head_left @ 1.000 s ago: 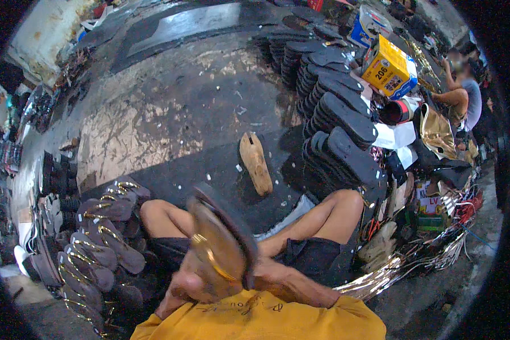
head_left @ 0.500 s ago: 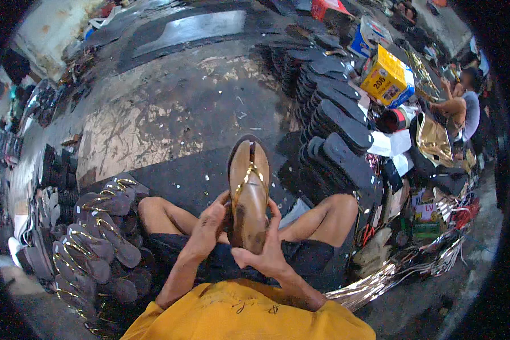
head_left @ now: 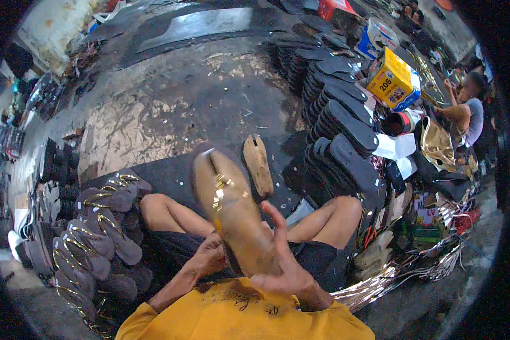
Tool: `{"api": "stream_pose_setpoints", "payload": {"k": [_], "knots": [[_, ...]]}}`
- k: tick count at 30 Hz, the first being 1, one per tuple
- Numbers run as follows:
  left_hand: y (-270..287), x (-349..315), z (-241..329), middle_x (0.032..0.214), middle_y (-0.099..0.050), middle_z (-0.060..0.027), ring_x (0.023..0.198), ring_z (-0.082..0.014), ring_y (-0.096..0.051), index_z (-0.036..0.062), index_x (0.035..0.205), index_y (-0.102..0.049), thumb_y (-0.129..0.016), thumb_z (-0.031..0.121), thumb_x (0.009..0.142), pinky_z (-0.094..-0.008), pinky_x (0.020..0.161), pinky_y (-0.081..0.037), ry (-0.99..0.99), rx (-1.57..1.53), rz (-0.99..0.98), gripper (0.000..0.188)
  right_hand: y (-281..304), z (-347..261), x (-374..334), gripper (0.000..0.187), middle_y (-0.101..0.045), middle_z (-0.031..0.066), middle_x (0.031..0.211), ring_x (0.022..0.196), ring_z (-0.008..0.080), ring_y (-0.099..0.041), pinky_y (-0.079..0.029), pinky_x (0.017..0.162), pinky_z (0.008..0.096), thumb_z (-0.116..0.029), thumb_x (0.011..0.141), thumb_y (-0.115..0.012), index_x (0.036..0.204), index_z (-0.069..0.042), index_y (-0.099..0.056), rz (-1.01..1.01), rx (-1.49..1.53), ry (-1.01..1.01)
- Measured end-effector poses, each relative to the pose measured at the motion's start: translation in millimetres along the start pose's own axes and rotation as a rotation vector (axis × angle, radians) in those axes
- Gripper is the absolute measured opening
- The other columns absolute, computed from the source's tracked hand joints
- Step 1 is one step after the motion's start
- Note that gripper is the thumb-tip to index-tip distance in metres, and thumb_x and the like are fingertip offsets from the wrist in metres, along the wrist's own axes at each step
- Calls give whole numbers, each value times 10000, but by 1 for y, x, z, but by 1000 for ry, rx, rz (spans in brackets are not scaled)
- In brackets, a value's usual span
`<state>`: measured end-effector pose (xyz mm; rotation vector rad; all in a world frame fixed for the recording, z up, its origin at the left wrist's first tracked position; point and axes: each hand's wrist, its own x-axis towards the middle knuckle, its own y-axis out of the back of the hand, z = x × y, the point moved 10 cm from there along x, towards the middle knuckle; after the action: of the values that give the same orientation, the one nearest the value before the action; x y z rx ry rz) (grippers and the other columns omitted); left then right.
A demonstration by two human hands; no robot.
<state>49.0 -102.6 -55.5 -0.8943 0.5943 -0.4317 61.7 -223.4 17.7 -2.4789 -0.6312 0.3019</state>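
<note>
A thong sandal (head_left: 201,175) with a gold strap is fitted around a brown wooden shoe last (head_left: 246,226), toe pointing away and to the left. Motion blurs both. My left hand (head_left: 209,255) is closed on the sandal's left edge, its fingertips partly hidden underneath. At the heel end, my right hand (head_left: 286,260) cups the last, thumb across the near end and one finger stretched up along the right side. Beyond them a second wooden last (head_left: 258,165), with a slot in its toe, lies on the dark mat (head_left: 164,173).
Finished gold-strapped sandals (head_left: 105,226) are heaped on my left. Stacks of black soles (head_left: 345,124) stand on the right, beside a yellow box (head_left: 392,79), gold sheet material (head_left: 436,144) and shiny strips (head_left: 379,283). Another person (head_left: 470,110) sits at the far right.
The sandal with its last has swung toe-left and come nearer to me. One finger of my right hand has lifted away from its side. The second last is now uncovered on the mat.
</note>
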Motion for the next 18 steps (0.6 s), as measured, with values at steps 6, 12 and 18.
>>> {"api": "stream_pose_setpoints", "payload": {"k": [6, 12, 18], "knots": [[91, 72, -69, 1693, -389, -194, 1475, -300, -511, 101, 1663, -320, -472, 285, 1144, -473, 1191, -499, 83, -894, -11, 570, -2, -28, 36, 1305, -353, 231, 1597, 1542, 377, -347, -287, 1266, 529, -159, 820, -854, 1694, -154, 115, 5, -339, 147], [-11, 95, 45, 1558, -572, -183, 1422, -351, -573, 78, 1618, -432, -373, 571, 1131, -515, 1208, -464, -89, -317, -78, 696, 20, -24, 53, 1325, -63, 233, 1761, 1654, 369, -97, -213, 1314, 521, -57, 875, -781, 1686, -227, 253, 258, -673, 235], [46, 113, 75, 1482, -641, -159, 1351, -329, -627, 70, 1562, -525, -370, 653, 1116, -515, 1148, -508, -179, 3, 547, 750, 25, -8, 48, 1301, 71, 226, 1780, 1661, 386, -62, -211, 1317, 515, -40, 907, -750, 1674, -144, 295, 238, -33, 63]]}}
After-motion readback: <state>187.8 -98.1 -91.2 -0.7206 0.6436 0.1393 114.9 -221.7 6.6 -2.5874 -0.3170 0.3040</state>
